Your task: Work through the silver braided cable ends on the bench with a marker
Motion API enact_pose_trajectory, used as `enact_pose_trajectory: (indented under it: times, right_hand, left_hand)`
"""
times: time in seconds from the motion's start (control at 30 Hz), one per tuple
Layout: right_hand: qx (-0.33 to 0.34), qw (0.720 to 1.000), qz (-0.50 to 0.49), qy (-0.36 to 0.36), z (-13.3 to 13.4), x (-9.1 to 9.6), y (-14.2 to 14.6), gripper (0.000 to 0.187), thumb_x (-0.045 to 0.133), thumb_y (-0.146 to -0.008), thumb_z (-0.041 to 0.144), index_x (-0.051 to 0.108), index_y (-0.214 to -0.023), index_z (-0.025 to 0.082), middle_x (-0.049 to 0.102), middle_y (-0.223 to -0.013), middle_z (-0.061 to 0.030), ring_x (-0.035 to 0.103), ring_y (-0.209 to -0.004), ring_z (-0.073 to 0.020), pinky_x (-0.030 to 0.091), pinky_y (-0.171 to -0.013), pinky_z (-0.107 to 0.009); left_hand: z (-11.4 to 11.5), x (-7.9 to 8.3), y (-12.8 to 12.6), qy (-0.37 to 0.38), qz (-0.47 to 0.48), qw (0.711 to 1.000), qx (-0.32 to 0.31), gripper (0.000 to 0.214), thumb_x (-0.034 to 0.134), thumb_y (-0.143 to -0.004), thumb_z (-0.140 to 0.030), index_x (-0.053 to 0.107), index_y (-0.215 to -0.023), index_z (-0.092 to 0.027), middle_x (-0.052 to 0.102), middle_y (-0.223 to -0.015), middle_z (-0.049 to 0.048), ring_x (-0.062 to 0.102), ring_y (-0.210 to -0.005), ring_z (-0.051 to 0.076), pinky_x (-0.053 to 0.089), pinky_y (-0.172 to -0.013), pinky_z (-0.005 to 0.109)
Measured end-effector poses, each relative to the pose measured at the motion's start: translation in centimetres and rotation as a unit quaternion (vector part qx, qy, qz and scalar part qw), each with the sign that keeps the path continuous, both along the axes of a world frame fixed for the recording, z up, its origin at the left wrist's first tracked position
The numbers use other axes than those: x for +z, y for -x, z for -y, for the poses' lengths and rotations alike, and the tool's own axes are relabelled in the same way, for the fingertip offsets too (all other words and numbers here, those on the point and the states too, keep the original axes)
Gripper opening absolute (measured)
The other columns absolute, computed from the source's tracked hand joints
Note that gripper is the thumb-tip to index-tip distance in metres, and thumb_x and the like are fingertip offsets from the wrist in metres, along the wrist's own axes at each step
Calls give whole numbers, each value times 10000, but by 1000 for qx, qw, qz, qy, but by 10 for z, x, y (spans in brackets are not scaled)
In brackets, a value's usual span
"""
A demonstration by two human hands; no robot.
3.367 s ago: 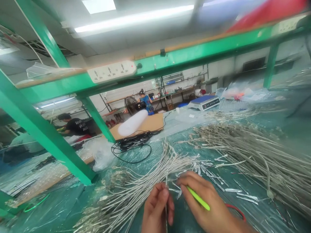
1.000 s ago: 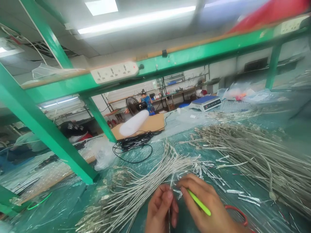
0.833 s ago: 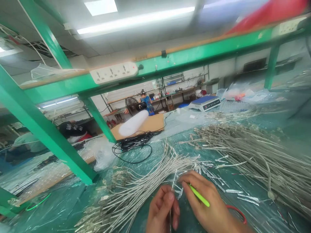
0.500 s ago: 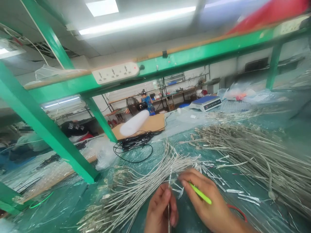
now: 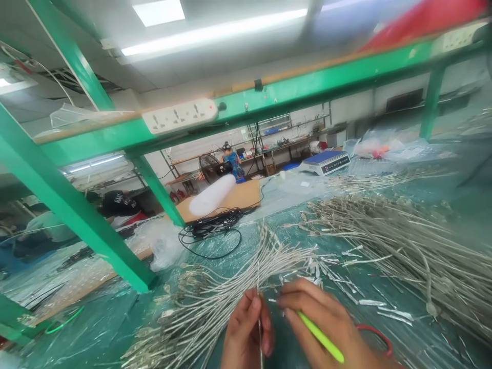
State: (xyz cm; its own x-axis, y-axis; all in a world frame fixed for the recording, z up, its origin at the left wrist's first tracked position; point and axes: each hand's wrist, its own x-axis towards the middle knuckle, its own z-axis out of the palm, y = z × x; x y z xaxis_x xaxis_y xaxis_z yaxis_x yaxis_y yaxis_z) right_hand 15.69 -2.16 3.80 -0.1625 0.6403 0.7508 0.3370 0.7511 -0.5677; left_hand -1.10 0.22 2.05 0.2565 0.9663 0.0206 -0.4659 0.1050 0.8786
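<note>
My left hand [image 5: 244, 333] pinches a thin silvery wire [image 5: 259, 307] that stands upright between its fingers at the bottom middle. My right hand [image 5: 326, 328] is closed round a lime-green tool [image 5: 321, 337], its fingertips close to the wire's upper end. Both hands sit just in front of a fanned bundle of silvery cables [image 5: 230, 287] lying on the green plastic-covered bench [image 5: 115, 328]. Short cut bits of sleeving [image 5: 338, 277] lie scattered right of my hands. A red loop [image 5: 374, 335] shows behind my right wrist.
A large heap of silvery cables [image 5: 403, 241] fills the right. Coiled black cable [image 5: 211, 230], a white roll [image 5: 211, 195] and a scale [image 5: 325, 161] lie farther back. A green frame post [image 5: 77, 215] slants at left, a power strip [image 5: 179, 115] on the beam. People work behind.
My hands have dropped a little lower in view. The wire's tip has shifted left, and the green tool now points lower right. A person at left has moved slightly.
</note>
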Motion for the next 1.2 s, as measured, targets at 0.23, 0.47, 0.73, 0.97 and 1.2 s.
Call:
enact_pose_trajectory:
  times: [0.23, 0.47, 0.73, 0.97, 1.2]
  right_hand:
    - [-18, 999, 3, 27, -3, -5, 0, 228, 488, -869, 58, 626, -999, 184, 637, -928, -77, 634, -844, -185, 519, -738, -297]
    - [-88, 992, -56, 70, -11, -5, -10, 187, 463, -922, 124, 617, -997, 200, 609, -948, -78, 608, -892, -206, 494, -788, -332]
    - [27, 1000, 13, -1, 6, 1, 0, 255, 510, -835, 26, 640, -987, 184, 629, -872, -71, 638, -774, -173, 530, -688, -282]
    - [-40, 997, -21, 67, -3, -8, 1, 214, 462, -903, 93, 626, -997, 194, 625, -923, -78, 630, -849, -191, 521, -753, -317]
    - [-151, 984, -37, 85, -23, -15, -15, 172, 460, -936, 203, 633, -941, 200, 627, -926, -81, 625, -856, -220, 506, -783, -344]
  left_hand:
    - [2, -3, -4, 6, -17, 1000, 13, 212, 668, -805, -369, 587, -786, -174, 532, -528, -54, 355, -311, 19, 287, -343, 153]
    - [1, -3, -3, 11, -8, 1000, 7, 222, 649, -818, -383, 572, -783, -178, 534, -535, -51, 358, -314, 26, 285, -349, 166]
    - [0, -5, -2, 9, -10, 1000, 6, 254, 627, -833, -381, 573, -717, -161, 526, -538, -51, 380, -315, 23, 271, -346, 156]
    - [1, -5, -6, 25, -25, 999, 10, 246, 656, -810, -393, 577, -756, -167, 549, -539, -49, 365, -304, 21, 287, -340, 160]
    - [3, 0, -5, 13, -4, 1000, -9, 247, 665, -803, -395, 567, -751, -174, 537, -535, -48, 342, -304, 15, 273, -347, 165]
